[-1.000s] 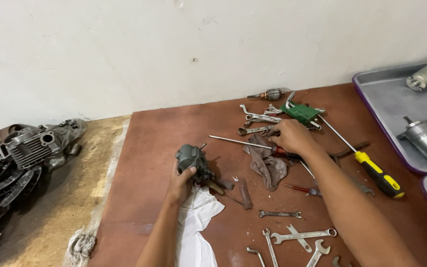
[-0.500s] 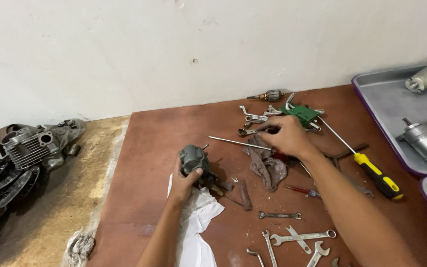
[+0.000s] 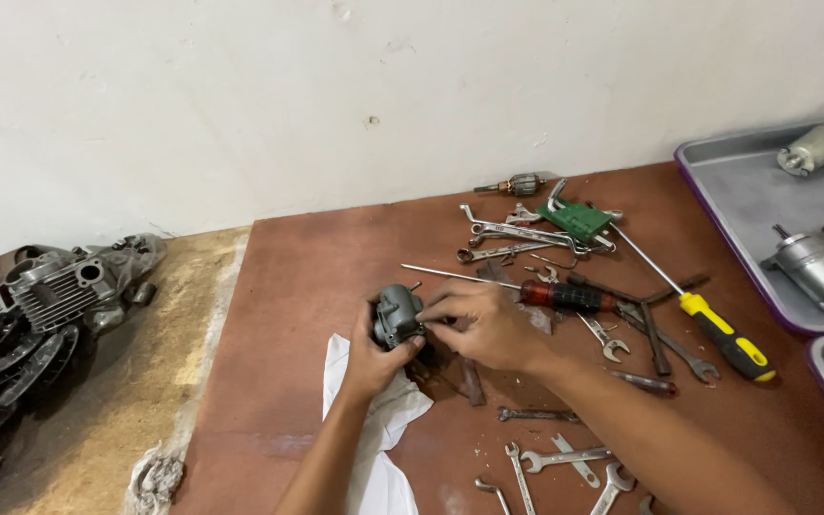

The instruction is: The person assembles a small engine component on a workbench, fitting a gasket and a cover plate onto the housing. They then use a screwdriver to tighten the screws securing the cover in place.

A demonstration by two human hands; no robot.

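My left hand grips a small grey metal carburetor-like part from below, holding it just above the brown board. My right hand rests against the right side of the same part, fingertips pinched at its top; whether something small sits between them is hidden. A white rag lies under my left wrist. Behind my right hand lies a red-handled screwdriver with a long shaft.
Several wrenches and a green block lie at the back, more wrenches near the front. A yellow-handled screwdriver lies at right, next to grey trays with motors. Engine parts lie at left.
My right hand has come back from the tool pile to the grey part. My left hand has lifted the part slightly and turned it toward the right hand.
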